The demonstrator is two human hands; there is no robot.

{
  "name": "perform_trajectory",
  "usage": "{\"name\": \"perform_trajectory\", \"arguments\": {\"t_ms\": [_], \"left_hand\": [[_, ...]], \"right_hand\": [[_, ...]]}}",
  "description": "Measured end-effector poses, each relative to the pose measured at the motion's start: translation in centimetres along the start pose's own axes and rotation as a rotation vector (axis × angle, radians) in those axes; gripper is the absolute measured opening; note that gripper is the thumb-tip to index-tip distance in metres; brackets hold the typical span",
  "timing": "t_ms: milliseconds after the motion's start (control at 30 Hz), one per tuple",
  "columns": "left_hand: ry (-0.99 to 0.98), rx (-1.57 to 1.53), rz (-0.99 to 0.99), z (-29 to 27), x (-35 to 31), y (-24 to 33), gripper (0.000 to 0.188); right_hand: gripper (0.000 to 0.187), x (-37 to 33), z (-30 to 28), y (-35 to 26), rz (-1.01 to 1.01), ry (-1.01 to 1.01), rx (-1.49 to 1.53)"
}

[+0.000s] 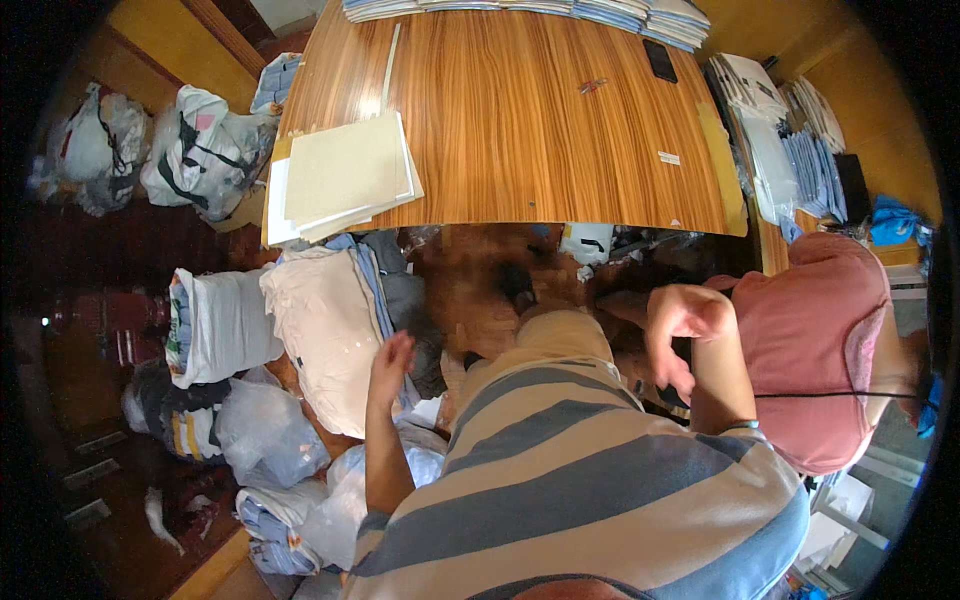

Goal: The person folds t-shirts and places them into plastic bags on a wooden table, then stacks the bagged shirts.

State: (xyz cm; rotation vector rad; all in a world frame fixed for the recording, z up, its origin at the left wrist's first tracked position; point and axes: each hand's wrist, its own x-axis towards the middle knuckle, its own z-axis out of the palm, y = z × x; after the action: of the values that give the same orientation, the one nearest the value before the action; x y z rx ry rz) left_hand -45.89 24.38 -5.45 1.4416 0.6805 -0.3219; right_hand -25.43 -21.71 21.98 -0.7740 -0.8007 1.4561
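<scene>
My left hand [391, 367] is raised beside a stack of folded cream cloth [325, 330], its fingers loosely bent and nothing seen in them. On the other side, my right hand [685, 325] hangs bent at the wrist, fingers apart and holding nothing. It is nearest to a pink cloth-covered seat [815, 350]. In front of me stands a wood-grain table [530, 120]. Sheets of beige and white card [345, 175] lie on its near left corner. Farther right on the tabletop are a small red-handled tool [592, 87] and a black phone [660, 61].
Folded, packed garments [600, 10] line the table's far edge. More packed shirts [815, 170] stand at the right. Plastic bags [205, 150] and bundled clothes [222, 325] crowd the floor at left. A black cord [815, 395] crosses the pink seat.
</scene>
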Motion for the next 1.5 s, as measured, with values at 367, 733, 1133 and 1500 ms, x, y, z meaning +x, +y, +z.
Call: {"name": "perform_trajectory", "arguments": {"t_ms": [367,733,1133,1500], "left_hand": [[0.980,1.075,0.570,11.9,16.7,21.9,0.096],[0.794,1.247,0.585,8.1,21.8,22.8,0.069],[1.123,0.906,0.366,-16.6,21.6,23.0,0.073],[0.789,0.720,0.155,-17.7,21.0,28.3,0.062]], "right_hand": [[0.037,2.6,-19.2,3.3,0.193,1.197,-1.384],[0.034,2.0,-36.4,-1.1,0.146,1.132,-1.393],[0.050,25.9,-31.8,5.1,0.085,0.886,0.040],[0.046,43.0,-31.0,5.2,0.343,0.946,-0.276]]}}
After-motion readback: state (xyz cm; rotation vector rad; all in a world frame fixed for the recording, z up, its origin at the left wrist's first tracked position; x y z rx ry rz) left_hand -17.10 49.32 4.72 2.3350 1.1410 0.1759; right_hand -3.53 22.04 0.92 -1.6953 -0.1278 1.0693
